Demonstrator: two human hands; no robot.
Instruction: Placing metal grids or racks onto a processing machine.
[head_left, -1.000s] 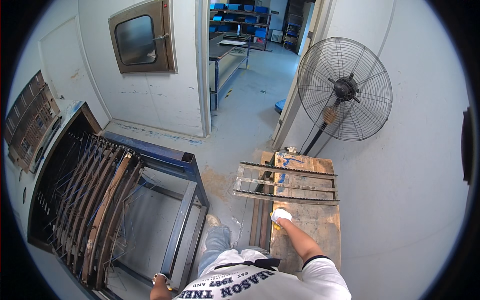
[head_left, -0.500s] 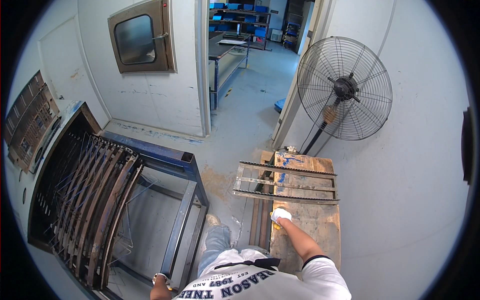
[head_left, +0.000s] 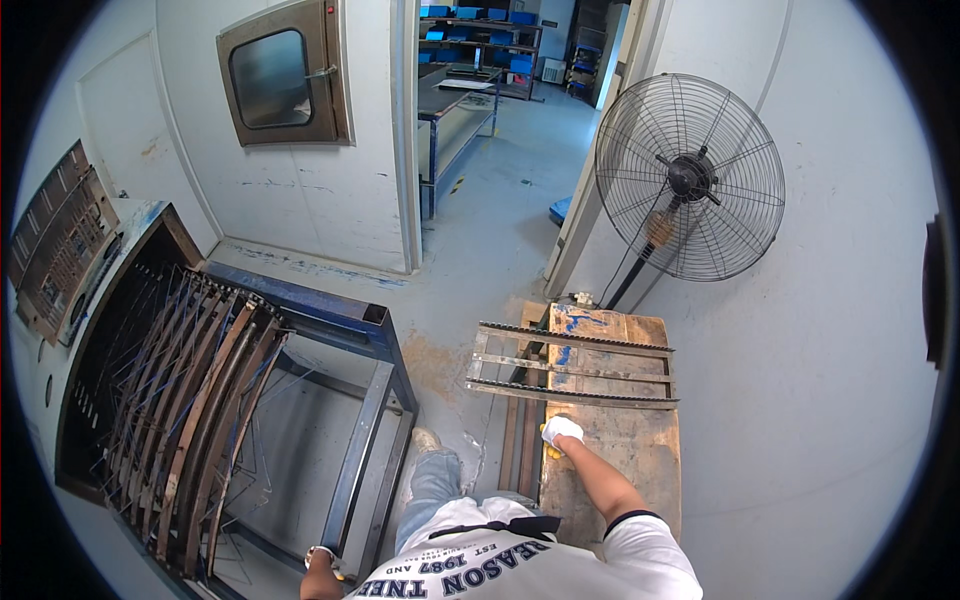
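White-gloved, the right hand [head_left: 561,431] is laid on the worn wooden bench's [head_left: 620,450] left edge, grip indiscernible, just below a toothed metal frame [head_left: 572,365]. The left hand [head_left: 318,560] is closed on the blue steel rack [head_left: 370,440].

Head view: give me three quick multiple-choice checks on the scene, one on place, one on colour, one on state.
1. Where does the right hand rest?
A. on the wooden bench top
B. on the fan
C. on the window hatch

2. What colour is the glove on the right hand?
A. black
B. white
C. red

3. How does the metal toothed frame lie?
A. flat across the bench
B. upright against the wall
C. hanging from the fan

Answers:
1 A, the gloved hand sits at the bench's near left edge, just below the frame.
2 B, the glove is white, with a bit of yellow at the hand.
3 A, its rails span the bench top crosswise, in front of the standing fan.
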